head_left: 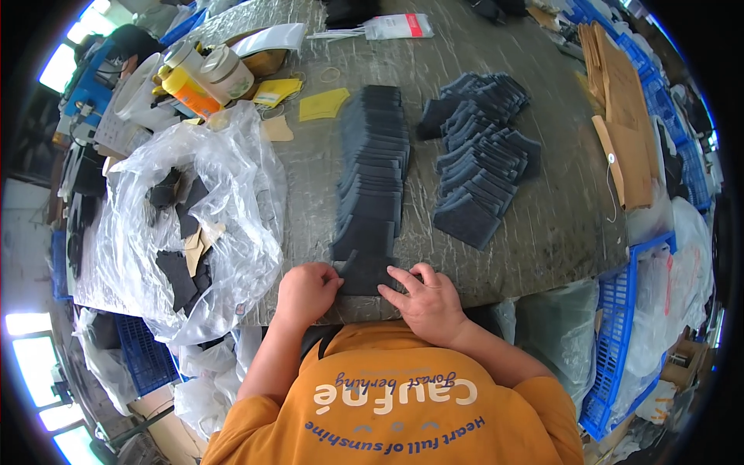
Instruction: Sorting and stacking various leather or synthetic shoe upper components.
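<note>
Close to the table's near edge lies a flat, dark grey cut piece [366, 277], its material like fabric or leather. My left hand [310, 293] has its fingers curled and pinches the left edge of this piece. On the opposite side, my right hand [430, 304] rests with fingers apart, its fingertips touching the right edge. From there, a long overlapping row of similar dark pieces [372, 167] runs away from me. To its right sits a second, less even group of the same pieces [480, 167], fanned over one another.
A clear plastic bag [256, 182] with dark and tan scraps spreads at left. Behind it stand a yellow bottle [186, 91] and a white jar [226, 71], with yellow cards [324, 104] nearby. Brown cardboard [626, 143] and a blue crate [616, 341] flank the right.
</note>
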### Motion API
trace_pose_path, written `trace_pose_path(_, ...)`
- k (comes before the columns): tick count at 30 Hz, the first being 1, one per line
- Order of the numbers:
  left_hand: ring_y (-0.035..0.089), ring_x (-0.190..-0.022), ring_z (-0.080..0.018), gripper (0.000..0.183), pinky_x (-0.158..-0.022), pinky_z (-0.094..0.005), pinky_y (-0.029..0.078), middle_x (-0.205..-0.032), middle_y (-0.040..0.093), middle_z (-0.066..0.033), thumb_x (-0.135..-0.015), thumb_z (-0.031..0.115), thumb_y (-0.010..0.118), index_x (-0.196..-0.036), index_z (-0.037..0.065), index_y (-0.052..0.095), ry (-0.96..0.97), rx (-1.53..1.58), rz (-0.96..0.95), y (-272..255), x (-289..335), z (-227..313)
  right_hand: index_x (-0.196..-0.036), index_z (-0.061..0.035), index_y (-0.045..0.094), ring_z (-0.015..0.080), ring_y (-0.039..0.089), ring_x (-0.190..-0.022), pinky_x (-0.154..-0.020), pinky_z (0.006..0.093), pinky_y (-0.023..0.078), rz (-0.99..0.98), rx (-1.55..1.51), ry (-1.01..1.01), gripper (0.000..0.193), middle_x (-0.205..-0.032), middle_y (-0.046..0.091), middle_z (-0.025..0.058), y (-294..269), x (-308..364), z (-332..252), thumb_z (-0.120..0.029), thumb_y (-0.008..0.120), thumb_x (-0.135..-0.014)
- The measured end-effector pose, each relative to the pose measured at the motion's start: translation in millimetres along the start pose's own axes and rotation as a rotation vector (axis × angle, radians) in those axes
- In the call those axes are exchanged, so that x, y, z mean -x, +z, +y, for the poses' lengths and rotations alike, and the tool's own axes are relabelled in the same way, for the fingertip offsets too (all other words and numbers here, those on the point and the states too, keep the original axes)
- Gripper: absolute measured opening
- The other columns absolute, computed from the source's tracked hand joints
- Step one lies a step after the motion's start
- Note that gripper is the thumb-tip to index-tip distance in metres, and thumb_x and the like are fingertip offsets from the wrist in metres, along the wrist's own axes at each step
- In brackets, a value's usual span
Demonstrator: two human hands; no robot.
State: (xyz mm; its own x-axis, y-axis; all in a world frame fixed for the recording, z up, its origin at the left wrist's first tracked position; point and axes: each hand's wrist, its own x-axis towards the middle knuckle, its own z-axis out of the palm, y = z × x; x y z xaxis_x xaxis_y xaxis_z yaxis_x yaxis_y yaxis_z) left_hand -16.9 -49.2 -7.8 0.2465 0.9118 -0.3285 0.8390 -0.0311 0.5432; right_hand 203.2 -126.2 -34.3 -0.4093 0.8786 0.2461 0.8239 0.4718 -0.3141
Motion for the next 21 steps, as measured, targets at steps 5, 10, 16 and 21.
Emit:
trace_pose_path(5,0.061,-0.070,-0.0323,0.009,-0.065,-0.0368,0.048,-0.078,0.063,-0.0149,-0.075,0.010,0.067,-0.080,0.004,0.063,0.213,0.072,0.114,9,1,-3,-0.098,-0.0134,0.068,0.0231,0.051,-0.094,-0.069,0.0341,0.047,0.109,-0.201,0.189,0.025,-0.115,0.056,0.0044,-3,-20,5,-0.017,0.068,-0.073)
trace_pose_path(10,0.060,-0.068,-0.0182,0.016,-0.062,-0.0288,0.047,-0.077,0.064,-0.0103,-0.079,-0.002,0.062,-0.093,0.002,0.057,0.315,0.440,-0.004,11,11,22,-0.084,-0.0099,0.067,0.0248,0.056,-0.077,-0.067,0.0357,0.048,0.254,-0.486,0.371,0.017,-0.082,0.061,0.0058,-18,-36,22,-0.014,0.075,-0.069)
trace_pose_path(16,0.054,-0.067,-0.0080,0.024,-0.059,-0.0204,0.044,-0.086,0.063,-0.0047,-0.090,0.006,0.052,-0.114,0.001,0.047,0.117,0.973,0.019,7,-4,11,-0.080,-0.0125,0.068,0.0247,0.054,-0.080,-0.071,0.0356,0.047,0.431,0.072,0.425,0.010,-0.080,0.059,0.0035,-57,-34,72,-0.014,0.073,-0.071)
trace_pose_path(21,0.053,-0.081,-0.0150,0.049,-0.067,-0.0283,0.045,-0.104,0.055,-0.0101,-0.093,0.035,0.053,-0.123,-0.001,0.042,0.577,0.706,0.243,18,-3,25,-0.083,-0.0088,0.068,0.0277,0.060,-0.079,-0.069,0.0370,0.049,0.276,-0.484,0.221,0.010,-0.083,0.065,0.0079,-37,-44,13,-0.012,0.069,-0.074)
